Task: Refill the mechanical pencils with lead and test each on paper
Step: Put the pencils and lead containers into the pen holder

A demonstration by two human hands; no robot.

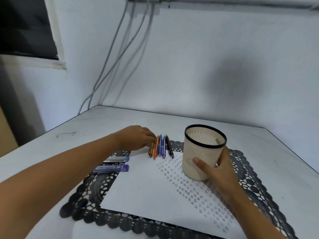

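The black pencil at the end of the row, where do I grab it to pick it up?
Pinch the black pencil at the middle of its barrel, from above and from its right side. It lies flat, the purple pencil sits close on its left, and only the side toward the cup is free.
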